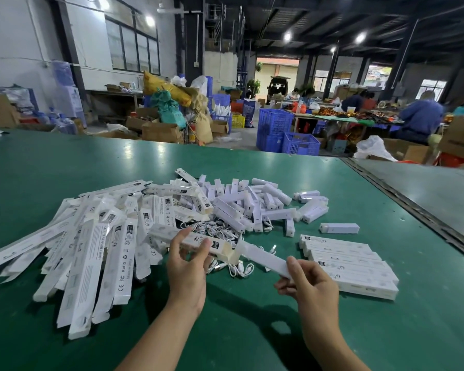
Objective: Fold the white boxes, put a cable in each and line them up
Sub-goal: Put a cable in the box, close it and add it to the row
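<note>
My left hand grips a long white box held above the green table, its open end pointing right. My right hand pinches a white plastic bar whose far end meets that open end. Under the box lies a tangle of white cables. Flat unfolded boxes fan out at the left. Closed boxes lie side by side in a row at the right.
A heap of white bars sits behind the cables, with one bar lying alone at the right. A metal seam runs along the green table's right side. Blue crates and seated people stand beyond the far edge.
</note>
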Tool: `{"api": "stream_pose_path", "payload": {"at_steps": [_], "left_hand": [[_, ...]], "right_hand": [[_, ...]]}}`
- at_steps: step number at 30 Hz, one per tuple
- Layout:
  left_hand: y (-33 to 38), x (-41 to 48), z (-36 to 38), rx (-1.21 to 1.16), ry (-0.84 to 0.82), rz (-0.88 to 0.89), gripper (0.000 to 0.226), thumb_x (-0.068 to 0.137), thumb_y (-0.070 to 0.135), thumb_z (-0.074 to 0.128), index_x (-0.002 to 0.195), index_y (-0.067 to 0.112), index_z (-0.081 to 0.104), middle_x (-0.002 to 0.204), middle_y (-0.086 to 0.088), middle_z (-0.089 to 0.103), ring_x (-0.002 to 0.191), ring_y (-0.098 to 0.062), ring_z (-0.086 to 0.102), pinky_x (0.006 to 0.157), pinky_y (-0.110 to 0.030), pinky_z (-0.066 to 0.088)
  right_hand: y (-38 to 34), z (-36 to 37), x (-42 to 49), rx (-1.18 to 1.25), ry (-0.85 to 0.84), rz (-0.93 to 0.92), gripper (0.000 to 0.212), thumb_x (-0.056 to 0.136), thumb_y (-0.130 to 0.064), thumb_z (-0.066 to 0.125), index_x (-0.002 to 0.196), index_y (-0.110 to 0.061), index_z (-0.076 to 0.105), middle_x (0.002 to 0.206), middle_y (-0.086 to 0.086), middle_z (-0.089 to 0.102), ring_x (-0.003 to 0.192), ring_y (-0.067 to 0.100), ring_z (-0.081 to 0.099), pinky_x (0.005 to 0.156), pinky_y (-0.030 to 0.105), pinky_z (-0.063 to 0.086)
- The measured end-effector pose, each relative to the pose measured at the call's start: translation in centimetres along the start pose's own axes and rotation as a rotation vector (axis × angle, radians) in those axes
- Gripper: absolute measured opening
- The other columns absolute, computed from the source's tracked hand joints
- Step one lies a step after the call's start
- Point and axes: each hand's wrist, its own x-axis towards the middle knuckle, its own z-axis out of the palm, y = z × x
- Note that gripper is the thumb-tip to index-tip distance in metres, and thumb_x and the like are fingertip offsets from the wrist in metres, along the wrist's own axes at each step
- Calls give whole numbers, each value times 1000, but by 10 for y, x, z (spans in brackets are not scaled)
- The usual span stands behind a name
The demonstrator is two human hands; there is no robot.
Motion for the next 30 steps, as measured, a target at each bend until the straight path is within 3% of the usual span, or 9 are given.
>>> {"api": "stream_pose_path", "payload": {"at_steps": [8, 15, 21, 25, 28, 30], "left_hand": [[0, -1, 3, 30, -11, 13, 39, 86, 2, 70, 90, 41, 68, 104, -5, 56, 87, -15, 69, 66, -20, 56], [2, -2, 2, -8, -7, 5, 33, 87, 1, 68, 102, 30, 63, 104, -7, 60, 85, -13, 71, 68, -22, 57], [3, -6, 3, 32, -33, 12, 34, 87, 0, 68, 104, 29, 63, 106, -8, 61, 92, -21, 68, 70, -23, 58], [0, -13, 7, 80, -100, 3, 36, 87, 0, 68, 107, 29, 63, 114, -15, 63, 93, -19, 70, 79, -28, 58], [-2, -17, 10, 99, -135, 26, 36, 88, -1, 67, 111, 26, 62, 102, -5, 64, 87, -14, 71, 72, -24, 59], [-3, -20, 11, 166, -160, 85, 36, 89, 0, 67, 108, 30, 63, 96, 8, 66, 82, -7, 71, 70, -21, 57]], "right_hand": [[3, 3, -1, -63, -12, 21, 21, 84, -18, 71, 84, 2, 65, 62, 21, 67, 54, 29, 69, 48, 23, 54], [-1, 2, -2, -76, -56, 32, 15, 83, -13, 72, 81, 1, 67, 62, 20, 67, 52, 27, 66, 47, 24, 53], [-4, 1, -3, -134, -154, 46, 18, 76, -25, 74, 72, -8, 71, 56, 17, 64, 48, 23, 60, 47, 25, 50], [-1, 4, -5, -140, -135, 51, 25, 75, -27, 74, 82, -3, 67, 59, 13, 66, 51, 24, 63, 49, 25, 51], [1, 6, -4, -12, -41, 106, 23, 84, -12, 71, 88, -1, 51, 61, 10, 65, 53, 24, 64, 49, 25, 53], [1, 5, -3, 82, -2, 166, 27, 81, -15, 71, 85, -5, 47, 64, 12, 62, 55, 21, 65, 50, 22, 54]]}}
